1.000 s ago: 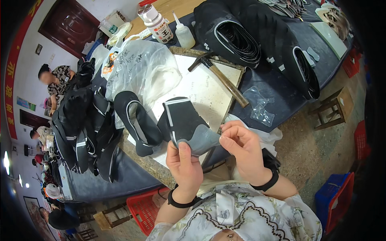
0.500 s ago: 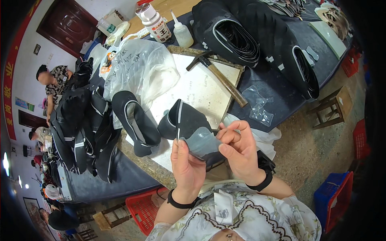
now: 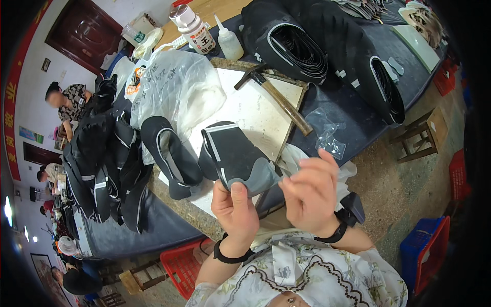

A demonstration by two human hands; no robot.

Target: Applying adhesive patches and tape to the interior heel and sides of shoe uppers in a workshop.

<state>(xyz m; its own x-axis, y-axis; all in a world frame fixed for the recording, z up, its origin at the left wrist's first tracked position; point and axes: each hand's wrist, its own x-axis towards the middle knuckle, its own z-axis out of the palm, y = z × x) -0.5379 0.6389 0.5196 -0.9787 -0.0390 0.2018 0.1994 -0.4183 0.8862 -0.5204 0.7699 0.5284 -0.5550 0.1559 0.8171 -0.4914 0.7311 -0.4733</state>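
Ok, left hand (image 3: pixel 236 215) is pinching a black shoe upper (image 3: pixel 238 153) by its grey patch (image 3: pixel 255 176), above the worktop's (image 3: pixel 146 233) near edge. Right hand (image 3: pixel 309 192) is hovering beside the patch, fingers loosely spread; contact, can't tell. Hammer (image 3: pixel 285 105) is lying across the white board's (image 3: pixel 248 110) right edge.

Toward the far side of the table (image 3: pixel 365 122), 1 white capped bottle (image 3: pixel 193 28) just beside 1 translucent squeeze bottle (image 3: pixel 231 46) with a narrow spout. Nearer, 1 wooden-handled hammer (image 3: pixel 282 104), aslant. Off to the right, on the floor (image 3: pixel 376 192), 1 wooden stool (image 3: pixel 436 127) and 1 blue crate (image 3: pixel 415 253). Farther back, to the left, 1 dark red door (image 3: pixel 84 33) and 1 co-worker (image 3: pixel 76 97) in a patterned shirt.
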